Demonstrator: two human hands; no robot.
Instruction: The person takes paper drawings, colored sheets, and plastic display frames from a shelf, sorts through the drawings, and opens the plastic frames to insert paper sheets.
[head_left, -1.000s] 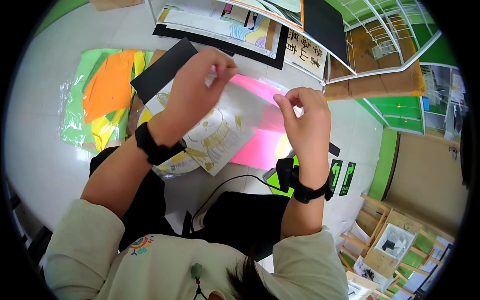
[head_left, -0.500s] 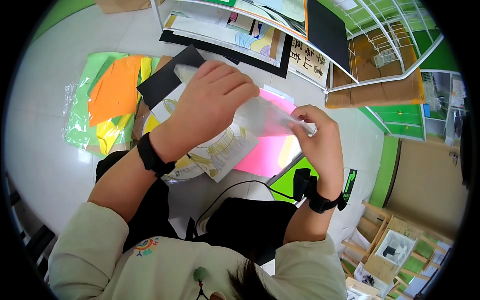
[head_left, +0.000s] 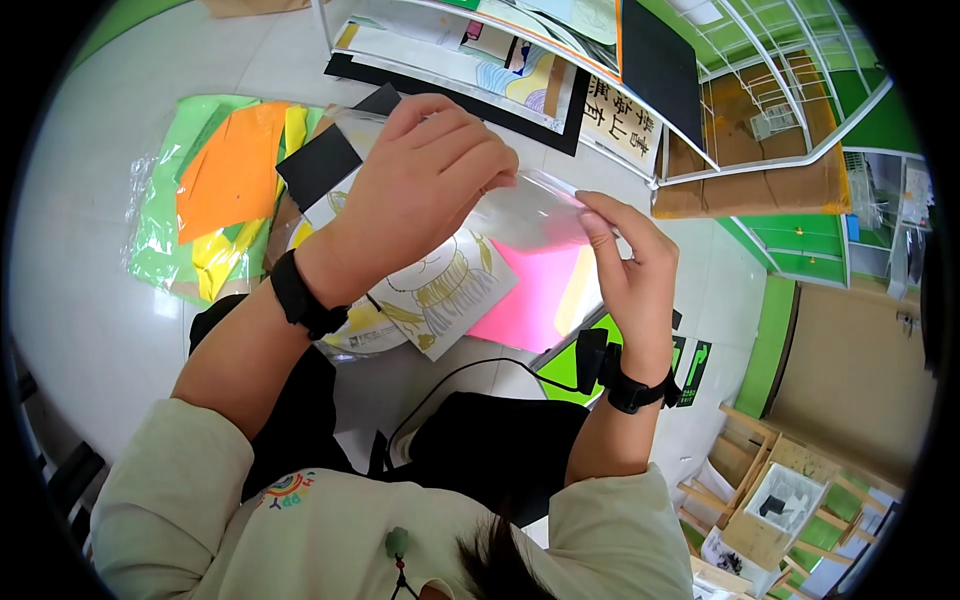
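Observation:
A clear plastic sheet (head_left: 530, 212) stretches between my two hands above the papers. My left hand (head_left: 425, 190) is closed on its left part, with the fingertips pointing right. At the right end, my right hand (head_left: 630, 250) pinches the sheet's edge between thumb and fingers. Below lie a pink sheet (head_left: 530, 295) and a white paper with a yellowish drawing (head_left: 450, 290). A black card (head_left: 320, 167) rests to the left of my left hand, partly over the drawing. Both wrists wear black straps.
Green, orange (head_left: 230, 170) and yellow sheets in plastic lie on the floor at left. A white rack (head_left: 690, 172) with artwork stands ahead. A bright green board (head_left: 570, 365) lies near my right wrist, with a black cable (head_left: 450, 370) running to the strap. Wooden stools are at lower right.
The clear sheet, earlier tilted and folded over, now spreads flatter between my hands. My right hand first moved right and down, then slightly up. My left hand shifted right and turned.

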